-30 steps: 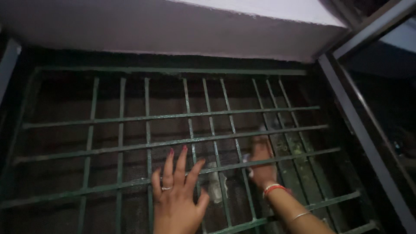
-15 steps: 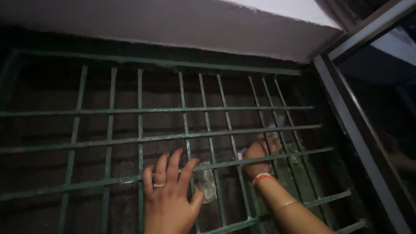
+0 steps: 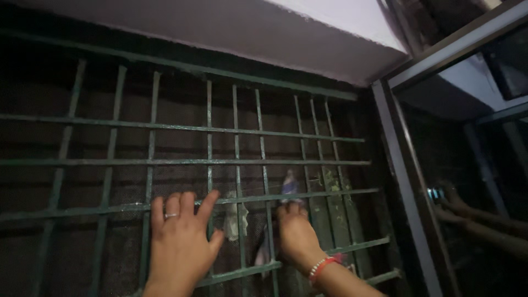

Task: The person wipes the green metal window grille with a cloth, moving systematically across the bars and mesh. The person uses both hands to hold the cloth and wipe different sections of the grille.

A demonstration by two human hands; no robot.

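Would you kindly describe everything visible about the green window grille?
The green window grille is a lattice of thin vertical rods and flat horizontal bars, apparently painted metal, worn and dusty. It stands upright before dark mesh. The left hand rests flat on it; the right hand presses against it by pale cloth scraps.

We see no packages, labels, signs or screens here. The only bright patch is a small bluish glint (image 3: 435, 193) in the dark glass pane (image 3: 467, 181) on the right, too blurred to identify.
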